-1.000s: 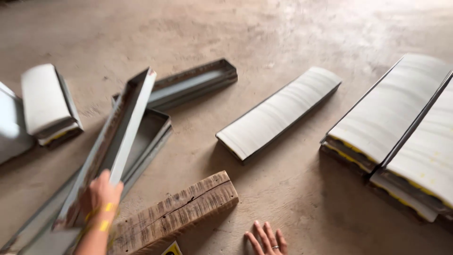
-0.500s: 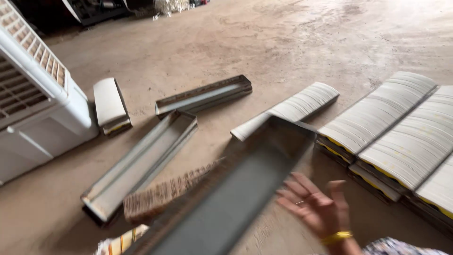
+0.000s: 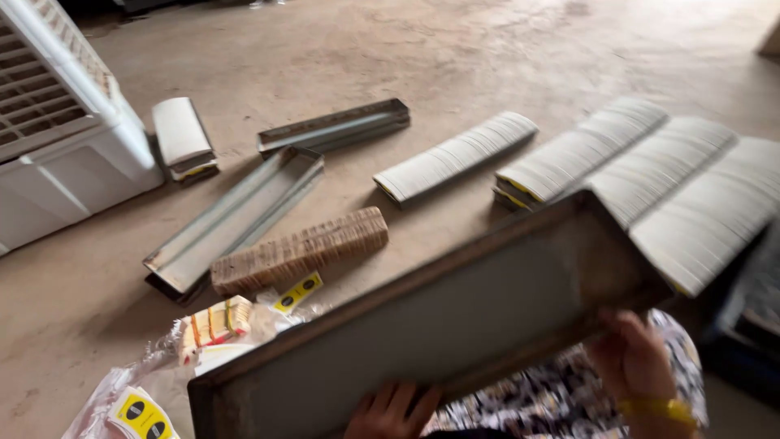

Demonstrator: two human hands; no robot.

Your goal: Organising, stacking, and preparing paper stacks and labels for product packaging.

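Close to the person's lap: one long grey sheet-metal tray [image 3: 439, 325], tilted, left hand [image 3: 392, 413] gripping its near edge, right hand [image 3: 638, 358] closed around its far end. On the concrete floor [image 3: 455, 57] beyond: two more metal trays [image 3: 236, 218], a brown ribbed block [image 3: 299, 249], pale stacked card bundles [image 3: 455, 154], a white louvred cooler [image 3: 57, 130].

The bare concrete floor [image 3: 487, 57] lay dusty and mottled — a white louvred cooler [image 3: 57, 138] stood at the left, in soft daylight.
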